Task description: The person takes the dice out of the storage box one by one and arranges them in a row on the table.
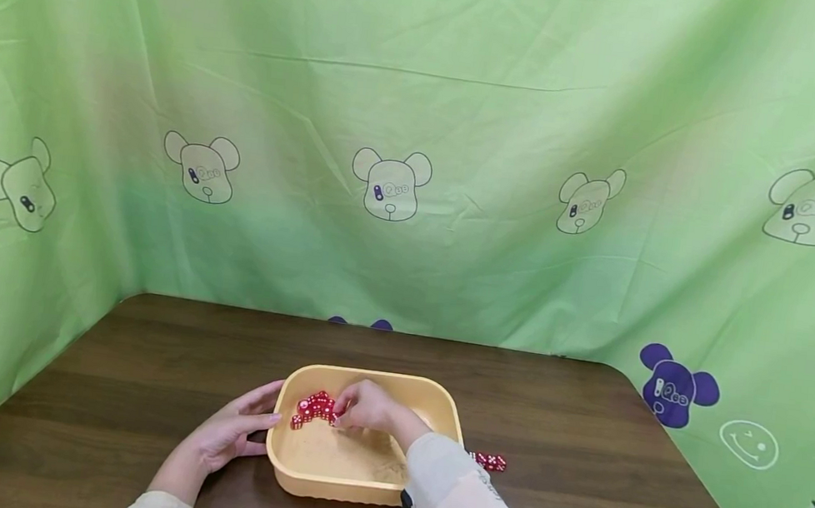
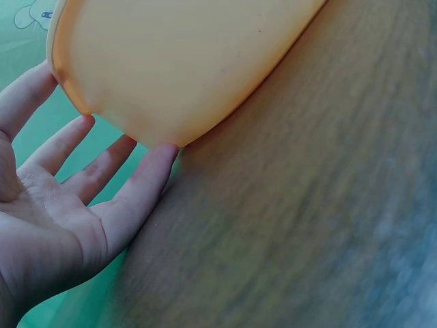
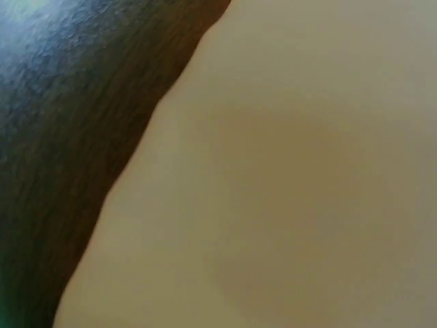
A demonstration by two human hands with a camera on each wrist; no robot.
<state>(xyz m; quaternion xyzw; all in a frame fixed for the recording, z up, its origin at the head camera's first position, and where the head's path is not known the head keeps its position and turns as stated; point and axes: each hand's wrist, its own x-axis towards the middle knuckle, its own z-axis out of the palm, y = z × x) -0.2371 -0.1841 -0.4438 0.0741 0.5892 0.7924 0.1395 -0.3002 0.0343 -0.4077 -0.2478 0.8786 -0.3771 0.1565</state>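
A pale yellow plastic bin (image 1: 336,479) holds a small heap of red dice (image 1: 317,407) with white pips at its left side. My right hand (image 1: 369,406) reaches into it, its thumb and fingers pinching a red die at the right edge of the heap. With fairly straight, spread fingers, my left hand (image 1: 232,431) touches the bin's left wall; in the left wrist view its fingertips (image 2: 164,154) meet the bin's end (image 2: 184,68). The right wrist view is filled by the bin's blurred wall (image 3: 287,191), which hides the right hand there.
Outside the bin, on its right, several red dice (image 1: 493,462) lie in a row on the brown wooden table (image 1: 582,442), partly hidden by the right forearm (image 1: 456,486). A green curtain (image 1: 450,276) with printed bear heads stands behind and along both sides.
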